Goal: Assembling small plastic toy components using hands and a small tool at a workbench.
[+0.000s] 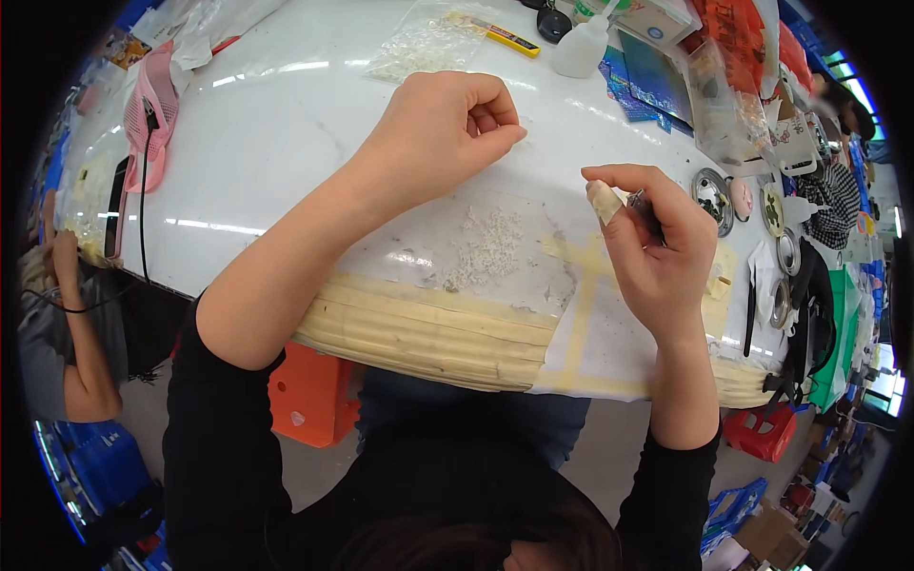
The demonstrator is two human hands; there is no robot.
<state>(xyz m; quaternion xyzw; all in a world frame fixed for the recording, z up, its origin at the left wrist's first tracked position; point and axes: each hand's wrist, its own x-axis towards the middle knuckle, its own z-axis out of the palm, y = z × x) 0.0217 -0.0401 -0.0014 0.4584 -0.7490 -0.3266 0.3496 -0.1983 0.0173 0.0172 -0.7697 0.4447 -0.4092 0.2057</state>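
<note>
My left hand [443,128] hovers above the white table, thumb and forefinger pinched together. Whatever sits at its fingertips is too small to make out. To the right, my right hand [671,238] is curled around a small dark metallic tool [647,214], its kind mostly hidden by the palm. Beige tape [604,200] wraps the thumb tip of that hand. Between and below both hands, many tiny white beads [490,243] lie scattered on a clear sheet at the table's near side.
Padded beige tape [428,328] lines the table's [267,133] near edge. Beyond my left hand lie a clear bag of small pieces [428,48] and a yellow cutter knife [512,40]. A white squeeze bottle [581,48] and round tins [712,200] stand rightward. Another person [81,333] sits at left.
</note>
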